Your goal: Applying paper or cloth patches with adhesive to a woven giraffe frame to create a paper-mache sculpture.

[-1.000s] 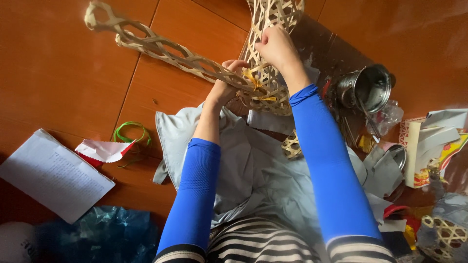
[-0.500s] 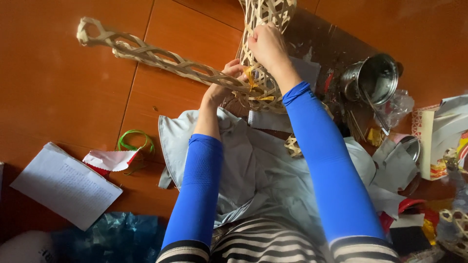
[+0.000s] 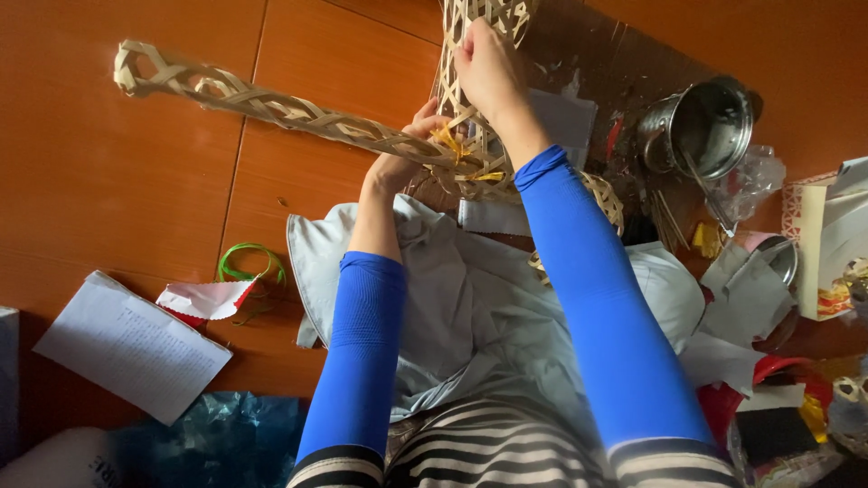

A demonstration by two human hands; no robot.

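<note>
A person's two forearms in blue sleeves are seen from above, reaching out over a grey cloth (image 3: 470, 298) spread on the lap and an orange-brown wooden floor (image 3: 117, 181). The left hand (image 3: 398, 163) is closed around the near end of a long woven bamboo strip (image 3: 271, 104), a flat open plait. The right hand (image 3: 488, 68) is pinched onto an open-weave bamboo lattice (image 3: 475, 23) that rises out of the top of the frame. The two pieces meet between the hands, where yellow ties (image 3: 452, 143) are seen (the exact knot cannot be made out). The step in hand is judged to be the fastening of strip to lattice at that junction; a steady hold and a tightened tie would be called for. The strip's long axis runs nearly level, its looped far end pointing left and slightly up. A metal pot (image 3: 705, 126), a paper sheet (image 3: 127, 343) and a green loop (image 3: 249, 262) lie around.
</note>
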